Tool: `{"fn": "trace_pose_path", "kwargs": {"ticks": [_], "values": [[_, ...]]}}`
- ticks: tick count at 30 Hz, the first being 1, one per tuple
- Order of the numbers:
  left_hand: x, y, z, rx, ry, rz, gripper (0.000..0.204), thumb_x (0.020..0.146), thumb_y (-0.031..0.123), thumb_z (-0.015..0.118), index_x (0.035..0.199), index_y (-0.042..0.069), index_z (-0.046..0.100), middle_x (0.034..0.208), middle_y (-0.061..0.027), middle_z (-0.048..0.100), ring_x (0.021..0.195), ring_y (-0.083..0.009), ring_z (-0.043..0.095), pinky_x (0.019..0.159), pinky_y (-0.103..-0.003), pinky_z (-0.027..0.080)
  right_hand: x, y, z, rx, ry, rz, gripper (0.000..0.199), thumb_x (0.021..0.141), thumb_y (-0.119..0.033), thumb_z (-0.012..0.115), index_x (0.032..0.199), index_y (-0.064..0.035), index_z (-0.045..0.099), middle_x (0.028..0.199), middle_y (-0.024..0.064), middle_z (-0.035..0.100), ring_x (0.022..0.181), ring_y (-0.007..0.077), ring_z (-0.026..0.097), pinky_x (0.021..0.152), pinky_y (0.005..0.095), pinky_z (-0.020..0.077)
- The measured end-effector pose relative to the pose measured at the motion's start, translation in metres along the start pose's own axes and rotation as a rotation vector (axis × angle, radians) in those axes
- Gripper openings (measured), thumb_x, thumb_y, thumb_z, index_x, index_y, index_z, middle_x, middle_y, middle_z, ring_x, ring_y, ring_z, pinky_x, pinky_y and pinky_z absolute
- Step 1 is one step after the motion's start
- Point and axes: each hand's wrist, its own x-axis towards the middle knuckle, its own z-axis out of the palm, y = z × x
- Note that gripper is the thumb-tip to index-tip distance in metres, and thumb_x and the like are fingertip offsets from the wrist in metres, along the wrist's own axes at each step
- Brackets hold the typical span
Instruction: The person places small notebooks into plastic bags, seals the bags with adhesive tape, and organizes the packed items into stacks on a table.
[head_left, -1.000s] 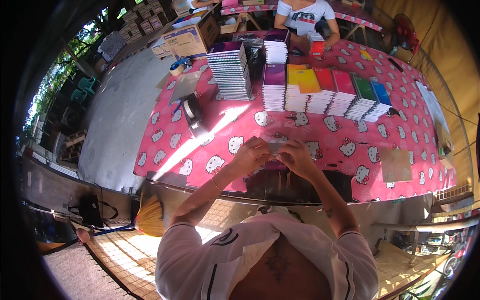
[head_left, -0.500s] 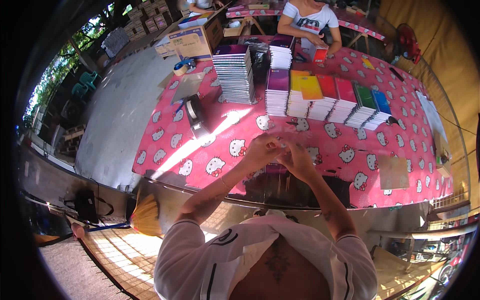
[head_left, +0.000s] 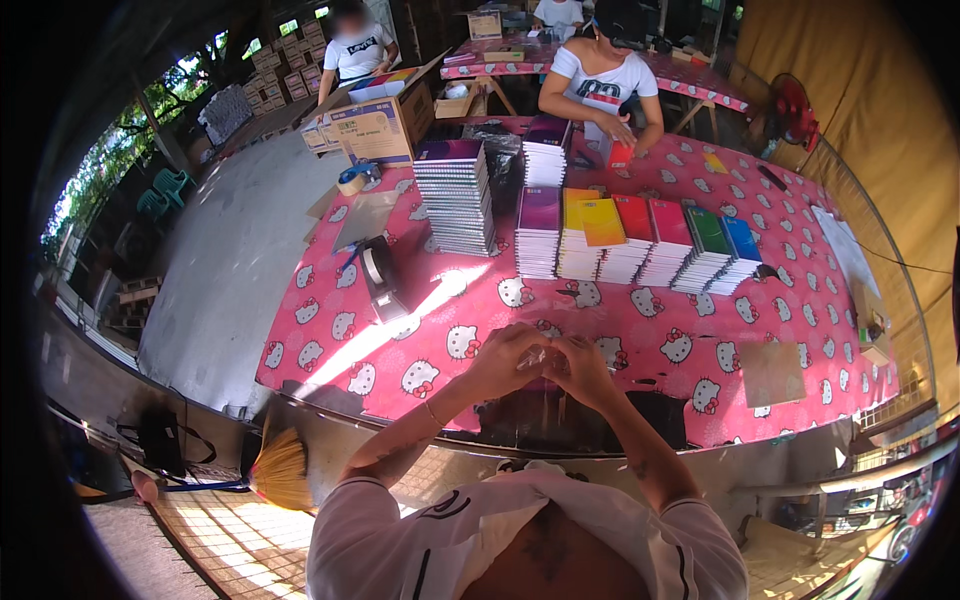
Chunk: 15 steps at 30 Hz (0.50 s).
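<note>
My left hand [head_left: 508, 360] and my right hand [head_left: 582, 368] are close together over the near edge of the table, fingers curled in toward each other. Between them is a small piece of clear, shiny plastic film [head_left: 538, 358], pinched by both; its full shape is hard to make out. Beyond my hands stands a row of spiral notebooks in stacks: purple [head_left: 540, 210], yellow [head_left: 602, 222], red [head_left: 633, 217], pink [head_left: 669, 222], green [head_left: 707, 230] and blue [head_left: 741, 240]. A taller stack of dark purple notebooks [head_left: 453, 200] rises to their left.
A black tape dispenser [head_left: 382, 285] and a tape roll [head_left: 353, 180] lie on the left. A brown board [head_left: 772, 374] rests on the pink tablecloth [head_left: 660, 325] at right. Across the table a person [head_left: 605, 85] handles a red notebook pack; a cardboard box [head_left: 385, 128] is at back left.
My view has tipped up, so the table sits lower in the picture and more of the people behind shows. My hands remain together at the film; the co-worker's hands have shifted on the red pack.
</note>
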Motion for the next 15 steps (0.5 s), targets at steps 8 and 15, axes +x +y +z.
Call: {"fn": "trace_pose_path", "kwargs": {"ticks": [8,15], "values": [[0.017,0.017,-0.013,0.252,-0.025,0.272,0.018,0.083,0.004,0.072,0.099,0.004,0.065,0.094,-0.0096,0.069,0.083,-0.0252,0.070,0.074,-0.034,0.054,-0.004,0.007,0.002,-0.048,0.009,-0.072,0.037,0.074,-0.023,0.082,0.105,-0.0082,0.068,0.093,0.0088,0.070,0.094,0.0343,0.064,0.084,0.0430,0.0511],[0.025,0.010,-0.033,0.126,-0.028,0.165,0.031,0.082,0.013,0.076,0.108,0.004,0.062,0.093,-0.0115,0.072,0.086,-0.0278,0.069,0.078,-0.038,0.055,0.000,0.003,0.001,-0.037,-0.005,-0.037,0.023,0.076,-0.018,0.079,0.094,-0.0070,0.070,0.088,0.0094,0.069,0.088,0.0344,0.064,0.080,0.0452,0.0510]]}}
